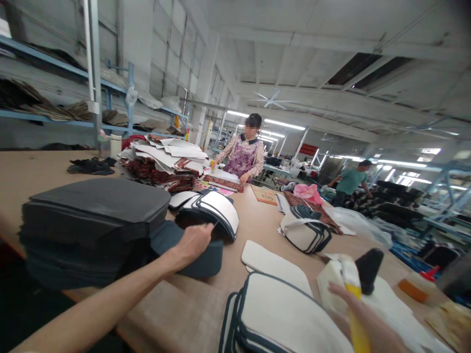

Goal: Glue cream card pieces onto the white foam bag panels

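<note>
My left hand [194,241] is closed, its fingers pinched at the near edge of a fanned stack of white pieces with dark borders [220,208]. Beneath that hand lies a dark blue-grey panel [206,260]. My right hand [353,306], blurred at the lower right, is wrapped round a brush with a yellow handle [356,323]. Its head is over a pale container [331,282]. Dark-edged cream panels [283,309] are piled at the front, with a loose cream panel [275,267] behind them. To the left stands a tall stack of dark panels [95,211].
On the table [176,306] are a bound cream bundle [305,234], a heap of white and red-patterned pieces [165,159], dark scraps [91,165] and a red-capped bottle [417,286]. One person [245,154] works across the table; another [349,181] is farther back right.
</note>
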Motion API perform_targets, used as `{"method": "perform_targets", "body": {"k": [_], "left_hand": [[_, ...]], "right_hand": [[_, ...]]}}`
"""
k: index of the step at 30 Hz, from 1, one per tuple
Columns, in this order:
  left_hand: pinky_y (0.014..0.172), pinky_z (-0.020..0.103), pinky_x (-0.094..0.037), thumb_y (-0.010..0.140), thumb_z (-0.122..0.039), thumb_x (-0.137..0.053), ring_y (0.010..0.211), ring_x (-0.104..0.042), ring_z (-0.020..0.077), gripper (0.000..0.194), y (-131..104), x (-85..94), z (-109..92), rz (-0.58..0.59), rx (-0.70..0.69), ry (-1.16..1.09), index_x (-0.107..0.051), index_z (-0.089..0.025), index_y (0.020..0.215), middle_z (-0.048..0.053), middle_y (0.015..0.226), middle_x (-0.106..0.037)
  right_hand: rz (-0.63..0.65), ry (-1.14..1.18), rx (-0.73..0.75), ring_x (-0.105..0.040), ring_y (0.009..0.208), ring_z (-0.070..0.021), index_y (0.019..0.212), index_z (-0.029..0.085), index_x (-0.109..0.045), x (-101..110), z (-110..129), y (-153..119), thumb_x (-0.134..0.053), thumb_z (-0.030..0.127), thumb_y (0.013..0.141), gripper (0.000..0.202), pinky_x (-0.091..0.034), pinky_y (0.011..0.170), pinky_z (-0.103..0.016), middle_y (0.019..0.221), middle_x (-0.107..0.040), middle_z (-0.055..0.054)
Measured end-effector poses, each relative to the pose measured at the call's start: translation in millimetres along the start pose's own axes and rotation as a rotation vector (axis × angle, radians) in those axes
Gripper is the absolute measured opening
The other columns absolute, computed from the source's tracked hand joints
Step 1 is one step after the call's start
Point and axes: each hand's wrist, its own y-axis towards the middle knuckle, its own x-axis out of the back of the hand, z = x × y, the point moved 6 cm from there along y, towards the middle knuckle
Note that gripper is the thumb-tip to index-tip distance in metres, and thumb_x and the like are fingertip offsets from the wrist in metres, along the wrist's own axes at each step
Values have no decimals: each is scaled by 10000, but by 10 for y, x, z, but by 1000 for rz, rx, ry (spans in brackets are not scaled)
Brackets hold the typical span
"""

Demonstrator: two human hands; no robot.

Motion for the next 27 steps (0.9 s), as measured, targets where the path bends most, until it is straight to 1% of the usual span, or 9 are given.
{"method": "perform_targets", "body": {"k": [2, 4, 8, 11, 13, 16, 20, 24, 27], "left_hand": [[718, 434, -475, 901, -103, -223, 863, -631, 331, 379, 182, 440, 121, -156, 55, 24, -510, -73, 1147, 218, 903, -635], [787, 433, -449, 908, -89, -217, 949, -604, 318, 402, 302, 832, 169, -282, 62, 35, -422, -113, 1253, 200, 969, -622], [758, 344, -465, 921, -186, -373, 875, -631, 246, 395, 200, 1426, -36, -562, -186, -76, -315, -169, 1312, 101, 943, -640], [739, 287, -457, 919, -241, -401, 879, -619, 187, 408, -62, 1743, -149, -749, -365, -348, -287, -167, 1304, 57, 1006, -606], [676, 243, -446, 892, -303, -454, 774, -601, 143, 483, -117, 1852, -69, -737, -390, -558, -274, -155, 1315, 7, 879, -594], [550, 189, -413, 762, -406, -627, 610, -551, 120, 686, 87, 1671, 158, -372, -423, -927, -308, -162, 1317, -44, 687, -557], [745, 289, -468, 699, -430, -705, 890, -598, 230, 620, 354, 902, 252, 170, -373, -1437, -461, -199, 1219, 60, 935, -649], [775, 341, -477, 711, -445, -693, 910, -593, 233, 624, 184, 170, -278, 533, -222, -1940, -438, -210, 1229, 83, 1016, -606], [738, 285, -467, 655, -288, -760, 884, -594, 196, 798, -56, -160, -744, 558, -91, -1957, -305, -224, 1308, 62, 1000, -581]], "right_hand": [[-61, -19, 51, -603, 1032, -239, 1080, 268, -592, 78, 390, 393, -561, 314, 791, 294, -496, 874, -346, 1147, -634, -37], [-103, -25, 231, -577, 1072, -239, 1134, 224, -544, 104, 937, 831, -536, 269, 831, 307, -464, 916, -382, 1171, -613, -88], [-118, -2, 514, -475, 1175, -238, 1238, 152, -468, 63, 1934, 1554, -561, 210, 839, 413, -408, 964, -399, 1252, -543, -134], [1, 79, 581, -543, 1075, -206, 1268, 160, -446, 27, 2299, 1805, -587, 177, 823, 468, -437, 915, -353, 1217, -571, -94], [34, 174, 535, -598, 941, -160, 1250, 194, -474, 98, 2301, 1834, -555, 138, 835, 426, -480, 813, -285, 1152, -609, -44], [-111, 305, 276, -596, 709, -109, 1202, 243, -527, 381, 1919, 1741, -605, 162, 797, 420, -482, 620, -206, 927, -651, 13], [-314, 686, -231, -557, 610, -90, 1143, 271, -569, 639, 1012, 1267, -727, 294, 675, 494, -464, 565, -182, 713, -621, 45], [-394, 919, -644, -589, 641, -104, 1127, 250, -574, 448, 258, 454, -783, 348, 579, 595, -481, 588, -168, 661, -623, 49], [-339, 903, -839, -621, 688, -137, 1184, 229, -532, 181, -134, -160, -759, 407, 605, 646, -500, 598, -185, 682, -643, 36]]}}
